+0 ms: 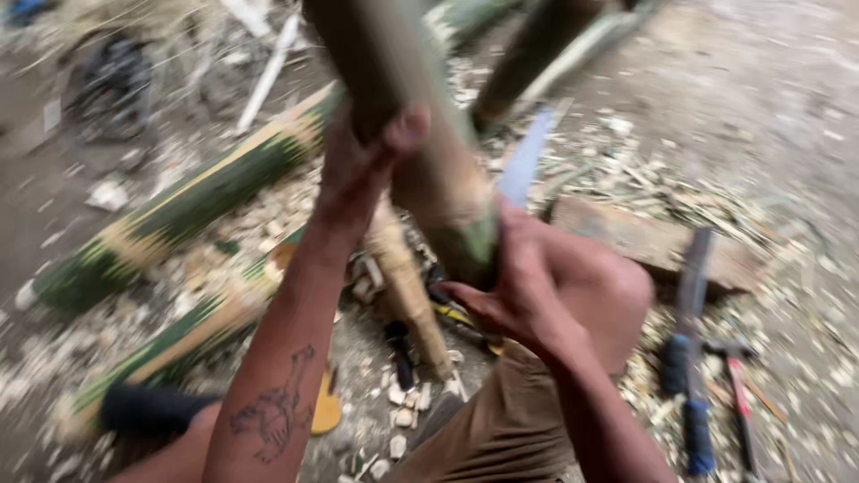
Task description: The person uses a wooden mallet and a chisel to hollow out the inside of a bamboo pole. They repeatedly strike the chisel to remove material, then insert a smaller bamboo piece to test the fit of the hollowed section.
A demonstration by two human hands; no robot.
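The bamboo pole (420, 134) stood tilted over the chip-strewn floor (769, 80), between both hands — I judged it stiff, fairly heavy, smooth-skinned, best gripped round the shaft. Left hand (358, 170) wrapped it higher up, fingers closed; right hand (510, 286) cupped the lower end, fingers curled against it.

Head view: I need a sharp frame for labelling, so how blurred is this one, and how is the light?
Head view: motion blur smears everything, worst on the bamboo pole gripped by the left hand and right hand; the hammer stays recognisable; the light is soft daylight, no glare or hard shadows.
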